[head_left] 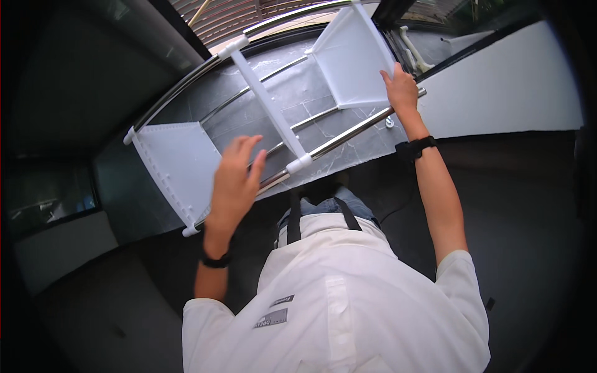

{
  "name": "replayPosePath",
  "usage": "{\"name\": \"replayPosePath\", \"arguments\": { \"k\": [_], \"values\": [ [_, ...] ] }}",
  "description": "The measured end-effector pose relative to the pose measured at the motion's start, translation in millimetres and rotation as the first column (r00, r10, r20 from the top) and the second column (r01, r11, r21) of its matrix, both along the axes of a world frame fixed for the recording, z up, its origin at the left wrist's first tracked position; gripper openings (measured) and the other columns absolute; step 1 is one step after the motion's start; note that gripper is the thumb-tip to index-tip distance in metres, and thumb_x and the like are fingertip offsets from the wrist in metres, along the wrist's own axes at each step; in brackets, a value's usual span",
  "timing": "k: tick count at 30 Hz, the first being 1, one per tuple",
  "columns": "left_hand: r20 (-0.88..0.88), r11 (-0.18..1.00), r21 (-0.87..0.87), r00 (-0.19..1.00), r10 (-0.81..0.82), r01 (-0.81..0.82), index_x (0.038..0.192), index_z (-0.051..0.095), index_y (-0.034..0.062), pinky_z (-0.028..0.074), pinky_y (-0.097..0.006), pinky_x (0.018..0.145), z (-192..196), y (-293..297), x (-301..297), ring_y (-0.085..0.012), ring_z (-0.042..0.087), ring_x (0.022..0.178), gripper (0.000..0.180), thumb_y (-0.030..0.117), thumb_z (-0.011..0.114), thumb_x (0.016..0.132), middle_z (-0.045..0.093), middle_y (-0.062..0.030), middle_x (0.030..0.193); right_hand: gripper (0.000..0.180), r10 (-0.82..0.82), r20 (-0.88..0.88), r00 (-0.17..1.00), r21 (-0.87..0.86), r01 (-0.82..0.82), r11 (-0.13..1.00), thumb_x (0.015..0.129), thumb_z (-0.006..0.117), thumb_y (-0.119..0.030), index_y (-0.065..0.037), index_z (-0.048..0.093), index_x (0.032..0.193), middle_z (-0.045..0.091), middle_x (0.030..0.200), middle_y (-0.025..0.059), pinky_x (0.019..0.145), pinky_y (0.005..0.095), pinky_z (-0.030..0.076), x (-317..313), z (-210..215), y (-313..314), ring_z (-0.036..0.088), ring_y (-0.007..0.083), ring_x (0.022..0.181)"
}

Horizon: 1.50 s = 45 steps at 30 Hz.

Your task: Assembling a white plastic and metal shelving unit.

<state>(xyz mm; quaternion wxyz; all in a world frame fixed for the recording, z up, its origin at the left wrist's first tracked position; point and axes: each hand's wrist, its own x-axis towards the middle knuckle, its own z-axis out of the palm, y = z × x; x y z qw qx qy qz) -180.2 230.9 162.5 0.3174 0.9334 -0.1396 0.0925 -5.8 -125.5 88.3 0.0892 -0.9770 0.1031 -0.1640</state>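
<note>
A rack of shiny metal tubes [351, 133] and white plastic parts lies on its side in front of me. It has a white end panel [177, 161] at the left, a white crossbar [264, 96] in the middle and another white panel [354, 59] at the right. My right hand [404, 93] is closed around the near corner of the right panel, by the end of the near tube. Over the near side, between the left panel and the crossbar, hovers my left hand [233, 183], slightly blurred. Its fingers are apart and it holds nothing.
Under the rack is a grey marbled tabletop [329, 158]. A small metal-and-white fitting [390, 122] lies near its front edge. White plastic pieces [415, 51] sit at the back right, beside a white panel [497, 87]. Dark-framed glass [93, 56] rises at the left.
</note>
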Motion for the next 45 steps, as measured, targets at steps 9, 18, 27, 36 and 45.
{"name": "replayPosePath", "arguments": {
  "k": [9,18,27,36,45],
  "values": [
    [-0.158,0.68,0.497,0.827,-0.539,0.538,0.08,0.065,0.002,0.04,-0.042,0.094,-27,-45,104,-0.0276,0.059,0.088,0.039,0.032,0.045,0.097,0.062,-0.0138,0.083,0.037,0.121,0.035,0.992,-0.001,-0.121,0.993,0.085,0.063,-0.037,-0.002,0.057,0.094,0.067,0.08,0.0211,0.069,0.0455,0.053,2,15,14,0.066,0.0383,0.079],
    [0.073,0.781,0.483,0.87,-0.488,0.397,0.047,0.051,0.0025,0.039,-0.035,0.067,-58,-68,51,-0.0256,0.05,0.057,0.05,0.02,0.047,0.094,0.052,-0.0112,0.051,0.035,0.114,0.038,0.993,0.023,-0.115,0.993,0.082,0.066,-0.038,-0.004,0.064,0.088,0.067,0.08,0.0208,0.067,0.047,0.053,2,5,3,0.066,0.0391,0.078],
    [0.141,0.851,0.407,0.897,-0.419,0.333,0.046,0.052,0.0033,0.038,-0.035,0.063,-72,-90,23,-0.0258,0.05,0.054,0.042,0.013,0.053,0.087,0.053,-0.0111,0.049,0.041,0.242,-0.014,0.97,-0.019,-0.243,0.97,0.079,0.066,-0.046,-0.005,0.066,0.084,0.067,0.078,0.0185,0.067,0.0459,0.052,12,10,-2,0.066,0.0364,0.076],
    [0.153,0.855,0.398,0.895,-0.419,0.332,0.044,0.052,0.0051,0.038,-0.034,0.061,-73,-103,12,-0.0237,0.05,0.051,0.038,0.011,0.057,0.081,0.051,-0.0108,0.046,0.038,0.315,-0.097,0.944,-0.03,-0.319,0.947,0.079,0.065,-0.047,-0.009,0.068,0.086,0.067,0.078,0.0145,0.069,0.044,0.052,8,21,-7,0.065,0.0355,0.078],
    [0.096,0.852,0.38,0.901,-0.424,0.36,0.046,0.051,0.0069,0.037,-0.033,0.062,-66,-114,19,-0.0224,0.052,0.054,0.034,0.009,0.058,0.079,0.053,-0.0082,0.049,0.036,0.377,-0.103,0.92,0.017,-0.378,0.926,0.08,0.065,-0.047,-0.012,0.068,0.088,0.067,0.078,0.0136,0.067,0.0437,0.052,29,11,-18,0.065,0.0354,0.075]
  ]
}}
